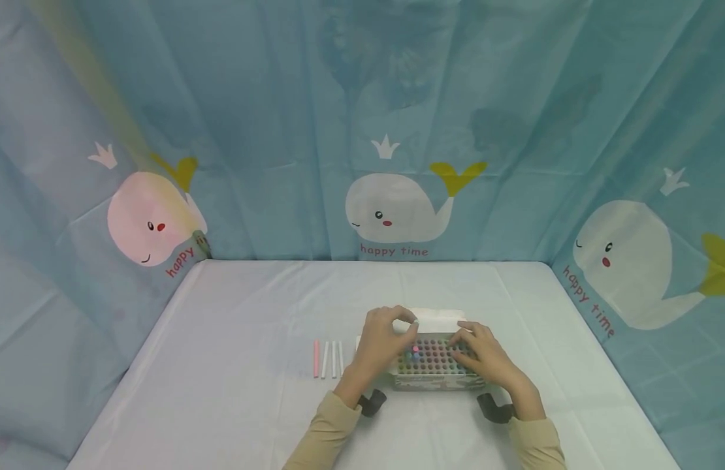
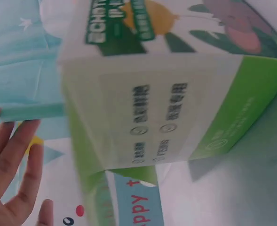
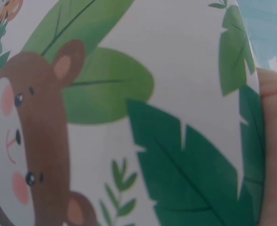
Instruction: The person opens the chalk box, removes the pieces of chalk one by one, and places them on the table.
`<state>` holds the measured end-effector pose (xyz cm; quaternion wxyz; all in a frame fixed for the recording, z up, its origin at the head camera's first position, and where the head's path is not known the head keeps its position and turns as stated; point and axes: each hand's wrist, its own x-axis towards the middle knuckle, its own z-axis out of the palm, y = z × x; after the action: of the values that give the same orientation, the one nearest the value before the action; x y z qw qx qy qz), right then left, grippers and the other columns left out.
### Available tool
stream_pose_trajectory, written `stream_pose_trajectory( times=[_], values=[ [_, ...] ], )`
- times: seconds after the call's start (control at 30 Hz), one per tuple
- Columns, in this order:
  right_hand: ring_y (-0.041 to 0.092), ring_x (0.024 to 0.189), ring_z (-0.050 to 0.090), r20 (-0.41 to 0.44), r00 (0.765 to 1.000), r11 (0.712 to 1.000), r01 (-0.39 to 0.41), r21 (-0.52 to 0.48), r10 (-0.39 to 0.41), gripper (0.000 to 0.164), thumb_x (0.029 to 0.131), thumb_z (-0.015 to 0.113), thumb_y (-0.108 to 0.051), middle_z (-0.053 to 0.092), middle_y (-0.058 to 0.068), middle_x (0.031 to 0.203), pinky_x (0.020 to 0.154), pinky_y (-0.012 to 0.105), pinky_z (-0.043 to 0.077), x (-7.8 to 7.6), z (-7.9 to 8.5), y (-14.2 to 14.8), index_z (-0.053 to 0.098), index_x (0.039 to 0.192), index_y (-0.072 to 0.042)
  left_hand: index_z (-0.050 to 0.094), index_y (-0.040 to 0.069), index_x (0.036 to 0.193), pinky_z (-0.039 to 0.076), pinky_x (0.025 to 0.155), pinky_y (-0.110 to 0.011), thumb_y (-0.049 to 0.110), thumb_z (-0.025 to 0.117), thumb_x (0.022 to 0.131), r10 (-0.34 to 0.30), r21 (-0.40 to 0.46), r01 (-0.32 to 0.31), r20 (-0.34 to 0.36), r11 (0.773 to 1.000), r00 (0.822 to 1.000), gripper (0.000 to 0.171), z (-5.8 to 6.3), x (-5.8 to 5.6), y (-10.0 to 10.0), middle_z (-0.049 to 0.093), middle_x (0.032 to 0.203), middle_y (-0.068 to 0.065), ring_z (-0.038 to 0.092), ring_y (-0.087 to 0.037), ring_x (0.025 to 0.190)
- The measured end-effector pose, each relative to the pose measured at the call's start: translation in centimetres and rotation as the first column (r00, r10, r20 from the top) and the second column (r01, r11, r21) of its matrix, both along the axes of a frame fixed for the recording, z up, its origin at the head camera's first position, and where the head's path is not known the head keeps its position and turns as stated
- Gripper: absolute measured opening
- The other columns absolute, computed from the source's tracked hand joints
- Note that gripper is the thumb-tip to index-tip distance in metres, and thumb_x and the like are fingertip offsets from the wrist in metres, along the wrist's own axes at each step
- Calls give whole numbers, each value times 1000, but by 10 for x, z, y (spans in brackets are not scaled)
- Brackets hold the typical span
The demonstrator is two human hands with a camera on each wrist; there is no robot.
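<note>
My left hand (image 1: 379, 341) pinches a teal chalk stick (image 2: 32, 111) between thumb and fingertips, over the left part of an open box (image 1: 435, 382). In the head view only the tip of that stick shows by the fingertips. Rows of coloured chalk ends fill the box's top, and a pink chalk (image 1: 416, 349) and a blue chalk (image 1: 416, 357) stand out among them. My right hand (image 1: 484, 352) rests at the box's right end, fingers spread over the rows. Printed leaves and a brown animal cover the box's side (image 3: 185, 61) in the right wrist view.
Left of the box, a pink chalk stick (image 1: 316, 358) and white chalk sticks (image 1: 324, 360) lie side by side on the white tablecloth (image 1: 221, 365). The box's white lid flap (image 1: 437, 320) is folded back behind it. Blue whale-print curtains (image 1: 268, 196) enclose the table's back and sides.
</note>
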<state>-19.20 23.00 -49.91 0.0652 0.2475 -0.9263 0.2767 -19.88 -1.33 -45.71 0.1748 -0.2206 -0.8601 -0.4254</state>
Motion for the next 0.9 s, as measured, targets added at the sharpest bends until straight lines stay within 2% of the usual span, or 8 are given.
stream_pose_trajectory(
  times=[0.1, 0.2, 0.27, 0.33, 0.43, 0.63, 0.73, 0.9],
  values=[
    [35, 116, 35, 9, 1000, 1000, 4, -2, -4, 16, 78, 64, -20, 44, 17, 120, 88, 55, 33, 1, 0, 0, 56, 91, -22, 62, 26, 84, 35, 88, -34, 27, 58, 81, 11, 81, -11, 5, 997, 1000, 6, 4, 1, -4, 61, 83, 18, 52, -2, 86],
    [34, 116, 34, 26, 1000, 1000, 13, -7, -13, 15, 79, 64, -21, 43, 18, 121, 88, 55, 33, 2, -1, 1, 56, 91, -22, 61, 26, 84, 36, 86, -32, 26, 58, 81, -15, 155, 10, 28, 988, 999, 4, 6, 3, -12, 59, 82, 17, 51, -2, 86],
    [34, 116, 34, 34, 999, 1000, 19, -5, -19, 14, 79, 64, -22, 42, 17, 122, 88, 55, 33, 2, -2, 1, 56, 91, -23, 60, 25, 85, 39, 83, -32, 26, 58, 82, -28, 174, 21, 36, 985, 999, 4, 9, 4, -18, 59, 82, 16, 51, -4, 86],
    [34, 117, 34, 37, 999, 1000, 23, -4, -23, 14, 79, 63, -23, 41, 17, 124, 88, 55, 34, 2, -3, 0, 56, 91, -24, 59, 25, 85, 40, 80, -32, 27, 57, 83, -35, 178, 27, 42, 984, 999, 4, 11, 6, -26, 58, 82, 14, 51, -5, 85],
    [34, 117, 34, 37, 999, 1000, 23, -8, -23, 14, 79, 63, -24, 41, 16, 124, 87, 55, 34, 2, -3, 0, 56, 92, -24, 60, 24, 84, 41, 79, -33, 29, 58, 82, -9, 161, 3, 35, 987, 999, 6, 13, 6, -37, 58, 80, 15, 52, -5, 83],
    [34, 117, 33, 39, 999, 1000, 10, -11, -10, 14, 80, 63, -25, 41, 17, 124, 88, 56, 33, 0, -2, 0, 55, 92, -24, 60, 25, 80, 42, 73, -29, 31, 60, 80, 96, 101, -102, 65, 990, 993, 6, 16, 8, -68, 57, 75, 16, 53, -7, 77],
    [35, 117, 33, 31, 1000, 1000, 4, -7, -4, 13, 80, 63, -25, 40, 17, 125, 88, 55, 33, -1, -2, 0, 55, 91, -24, 60, 28, 80, 41, 67, -29, 32, 61, 79, 168, 56, -177, 137, 983, 976, 5, 14, 10, -84, 56, 74, 15, 52, -10, 74],
    [34, 117, 33, 28, 1000, 1000, 2, 0, -2, 13, 80, 62, -25, 39, 17, 125, 87, 54, 34, -2, -3, 3, 55, 92, -24, 61, 26, 81, 39, 59, -27, 36, 61, 79, 268, -32, -270, 283, 962, 921, 10, 7, 11, -110, 56, 72, 11, 50, -14, 69]
  ],
)
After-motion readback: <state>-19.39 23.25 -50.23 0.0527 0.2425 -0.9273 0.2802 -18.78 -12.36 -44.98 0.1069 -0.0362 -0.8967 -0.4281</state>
